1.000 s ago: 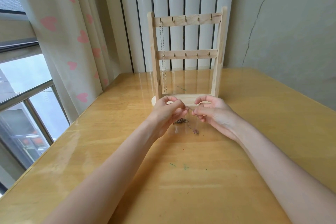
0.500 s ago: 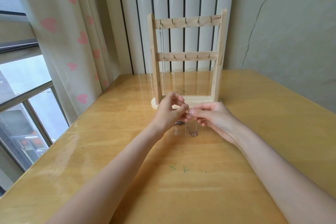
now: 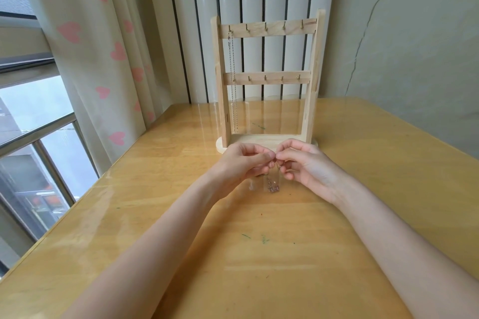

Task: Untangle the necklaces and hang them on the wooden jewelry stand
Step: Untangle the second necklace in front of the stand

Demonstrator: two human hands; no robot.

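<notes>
Just in front of the wooden jewelry stand (image 3: 267,80), the left hand (image 3: 241,163) and right hand (image 3: 305,166) meet fingertip to fingertip, each pinching a fine chain of the tangled necklaces (image 3: 272,185), whose small clump dangles below onto the worktop (image 3: 259,254). One silver necklace (image 3: 233,80) hangs from the top rail's leftmost hook, close beside the left post

tangled necklace (image 3: 272,184) dangling, silver chain (image 3: 233,80) hung on stand (image 3: 267,80)
</notes>
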